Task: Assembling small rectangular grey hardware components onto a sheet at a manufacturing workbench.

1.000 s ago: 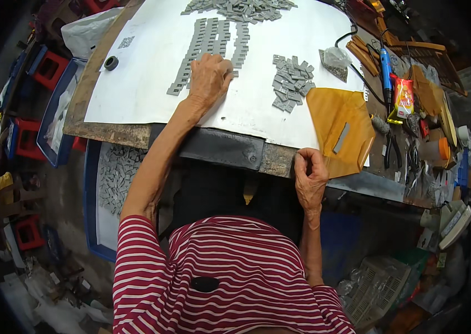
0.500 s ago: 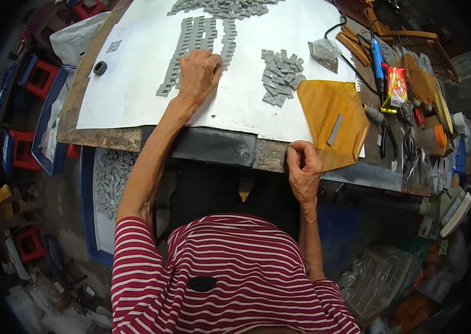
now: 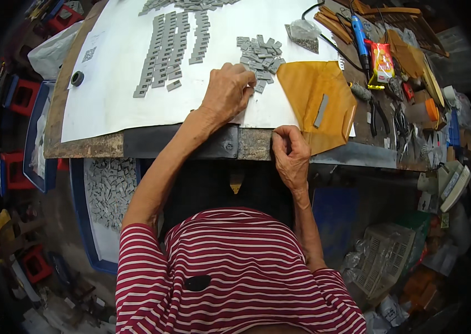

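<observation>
Fingers of the left hand (image 3: 227, 92) curl down onto the white sheet (image 3: 113, 106) at the near edge of a loose pile of small grey rectangular pieces (image 3: 259, 55), the fingertips touching or just beside the nearest pieces; whether any piece is pinched under the fingers cannot be told, since the back of the hand hides them. The right hand (image 3: 290, 156) grips the front edge of the workbench (image 3: 191, 142), fingers bent together over the metal lip, just below the near corner of a yellow-brown envelope (image 3: 313, 94) that lies partly over the sheet's right side. A single grey strip (image 3: 321, 111) rests on that envelope. Further left on the sheet, more grey pieces stand in neat long rows (image 3: 166, 53), well apart from the loose pile, and a small black ring (image 3: 77, 78) sits near the sheet's left edge. Beyond the pile lies a clear plastic bag (image 3: 304, 30) with grey bits inside. To the right of the envelope the bench is crowded: a blue pen-shaped tool (image 3: 359, 33), a red and yellow packet (image 3: 382, 61), pliers (image 3: 377, 108) and wooden sticks (image 3: 335, 22). Below the bench on the left, a blue tray (image 3: 79, 217) holds many more grey pieces. The person wears a red and white striped shirt (image 3: 235, 278).
</observation>
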Available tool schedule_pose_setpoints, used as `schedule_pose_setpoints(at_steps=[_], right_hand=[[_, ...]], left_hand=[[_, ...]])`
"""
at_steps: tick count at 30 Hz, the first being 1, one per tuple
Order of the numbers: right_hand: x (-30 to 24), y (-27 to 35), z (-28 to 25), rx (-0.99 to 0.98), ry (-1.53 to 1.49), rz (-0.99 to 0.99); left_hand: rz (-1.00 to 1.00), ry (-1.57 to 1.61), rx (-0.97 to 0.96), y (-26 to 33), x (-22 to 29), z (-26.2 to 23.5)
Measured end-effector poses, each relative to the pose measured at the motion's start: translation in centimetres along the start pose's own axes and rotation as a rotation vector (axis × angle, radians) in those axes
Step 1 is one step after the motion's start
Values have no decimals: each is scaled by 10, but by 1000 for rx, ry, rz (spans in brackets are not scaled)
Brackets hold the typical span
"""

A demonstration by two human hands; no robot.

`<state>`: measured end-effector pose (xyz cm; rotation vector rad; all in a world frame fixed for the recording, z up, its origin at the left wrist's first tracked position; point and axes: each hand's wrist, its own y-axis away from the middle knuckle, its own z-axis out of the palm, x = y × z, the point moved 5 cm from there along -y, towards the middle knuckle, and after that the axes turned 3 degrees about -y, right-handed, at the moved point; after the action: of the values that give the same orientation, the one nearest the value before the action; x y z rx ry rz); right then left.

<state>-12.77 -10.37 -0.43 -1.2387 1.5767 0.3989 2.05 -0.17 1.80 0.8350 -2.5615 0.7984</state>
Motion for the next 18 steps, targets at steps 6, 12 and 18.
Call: schedule_pose_setpoints(at_steps=[6, 12, 18], right_hand=[[3, 0, -1, 3, 4, 26], [1, 0, -1, -3, -33, 70], [4, 1, -5, -22, -150, 110]], left_hand=[[38, 25, 56, 1, -3, 8], [40, 67, 59, 5, -6, 6], [42, 105, 43, 6, -4, 2]])
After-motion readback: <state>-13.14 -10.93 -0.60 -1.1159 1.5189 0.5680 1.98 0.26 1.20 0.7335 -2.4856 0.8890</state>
